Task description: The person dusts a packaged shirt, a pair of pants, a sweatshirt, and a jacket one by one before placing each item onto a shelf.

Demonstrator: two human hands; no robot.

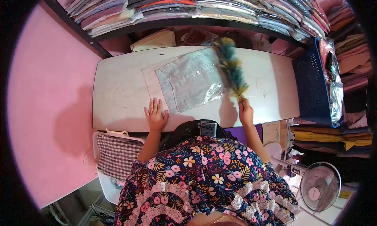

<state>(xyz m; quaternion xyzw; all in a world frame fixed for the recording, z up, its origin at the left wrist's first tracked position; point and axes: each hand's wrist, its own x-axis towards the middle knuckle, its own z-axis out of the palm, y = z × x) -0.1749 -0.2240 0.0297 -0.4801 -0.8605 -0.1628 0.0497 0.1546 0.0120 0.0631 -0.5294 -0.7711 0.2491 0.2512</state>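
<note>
A folded grey garment in a clear plastic bag (192,79) lies flat on the white table (118,84). My left hand (156,115) rests with its fingers spread at the bag's near left corner. In my right hand (246,113) is the lower end of a feather duster (231,67), green and yellow, pointing away from me. The duster's fluffy part overlaps the right edge of the bag and looks slightly blurred. My fingers wrap round its handle, which is mostly hidden.
Bagged folded clothes (165,10) fill the shelf across the back. A blue basket (312,84) with bagged items stands at the table's right end. A white basket holding checked cloth (118,149) is at the near left. To the lower right is a fan (320,186).
</note>
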